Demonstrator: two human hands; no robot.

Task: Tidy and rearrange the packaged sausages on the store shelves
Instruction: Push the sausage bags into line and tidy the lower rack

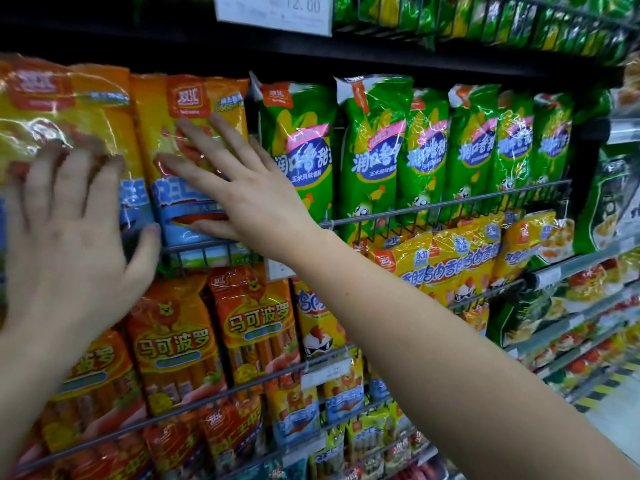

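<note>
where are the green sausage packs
Head view, right of centre: the green sausage packs stand in a row behind a wire rail, right of the orange pack under the right hand, above the yellow packs.

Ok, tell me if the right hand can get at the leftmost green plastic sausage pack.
Probably yes. The right hand is spread open against the orange plastic sausage pack right beside the leftmost green plastic sausage pack; nothing stands between them.

A shop: wire-fronted shelves [446, 209] stacked with packaged sausages [374, 150] under a price tag [273, 12].
</note>
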